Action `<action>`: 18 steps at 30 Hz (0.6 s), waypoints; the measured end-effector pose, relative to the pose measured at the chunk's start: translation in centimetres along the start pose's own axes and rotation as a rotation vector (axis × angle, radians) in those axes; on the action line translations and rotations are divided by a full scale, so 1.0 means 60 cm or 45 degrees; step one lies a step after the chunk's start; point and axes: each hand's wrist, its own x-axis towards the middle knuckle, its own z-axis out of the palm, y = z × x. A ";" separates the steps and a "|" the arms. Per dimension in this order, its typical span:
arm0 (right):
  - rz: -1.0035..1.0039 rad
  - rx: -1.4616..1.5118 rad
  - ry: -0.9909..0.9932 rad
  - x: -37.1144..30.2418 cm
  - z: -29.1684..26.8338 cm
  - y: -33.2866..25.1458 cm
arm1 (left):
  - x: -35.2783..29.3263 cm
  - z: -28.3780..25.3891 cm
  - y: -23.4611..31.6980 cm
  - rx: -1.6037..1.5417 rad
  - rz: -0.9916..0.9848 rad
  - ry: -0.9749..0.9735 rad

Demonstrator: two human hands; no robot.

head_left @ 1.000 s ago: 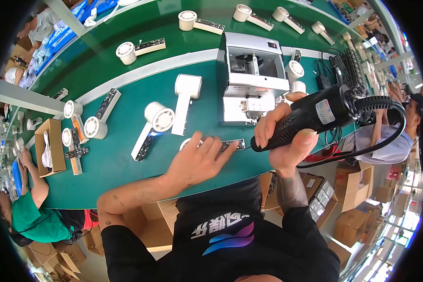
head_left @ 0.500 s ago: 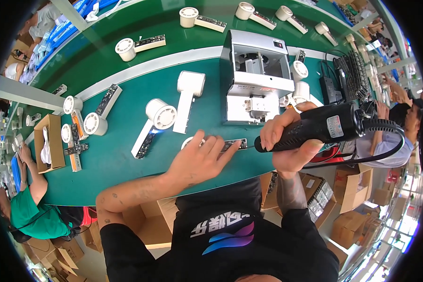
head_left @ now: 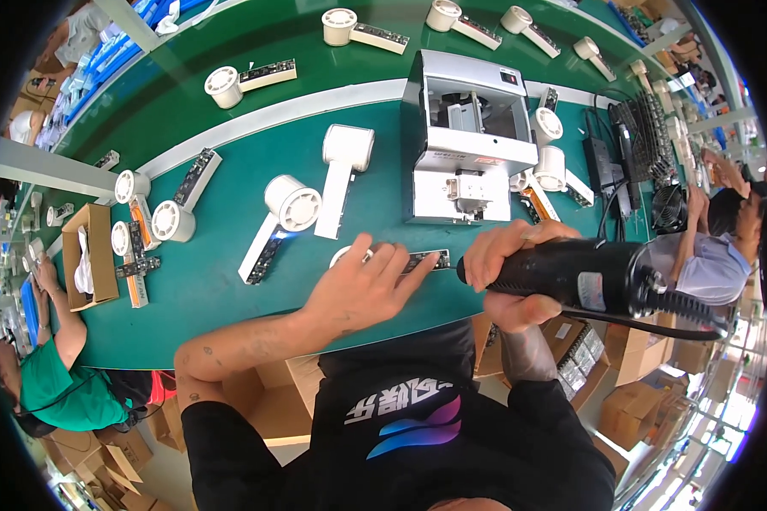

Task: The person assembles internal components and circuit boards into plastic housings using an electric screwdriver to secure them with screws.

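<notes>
My left hand (head_left: 358, 285) presses down on a white hair-dryer-shaped device (head_left: 437, 255) lying on the green bench, its fingers bent over it. The device's round head is mostly hidden under that hand; its handle end shows an exposed dark circuit board. In my right hand (head_left: 516, 272) is a black electric screwdriver (head_left: 562, 272), gripped round its front part and held nearly level. Its thin bit points left at the handle's end; whether it touches a screw is too small to tell. A cable leaves the tool's rear.
A silver screw-feeder machine (head_left: 473, 153) stands beyond my hands. Similar white devices (head_left: 294, 206) lie left of it, others (head_left: 550, 168) at its right. An open cardboard box (head_left: 102, 255) sits at the left. More devices (head_left: 339, 27) rest on the far green strip. Co-workers sit at both sides.
The screwdriver's rear end has swung down toward me, and my right hand has turned with it. My left hand and the device under it have stayed in place.
</notes>
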 end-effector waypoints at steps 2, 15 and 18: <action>-0.003 -0.040 -0.062 -0.001 0.002 -0.006 | -0.001 -0.004 0.001 -0.002 0.009 0.007; -0.223 -0.350 -0.011 0.138 0.030 -0.010 | 0.011 -0.058 0.007 -0.360 -0.169 -0.079; -0.137 -0.304 -0.054 0.126 0.029 -0.020 | 0.004 -0.099 -0.010 -0.265 -0.254 -0.158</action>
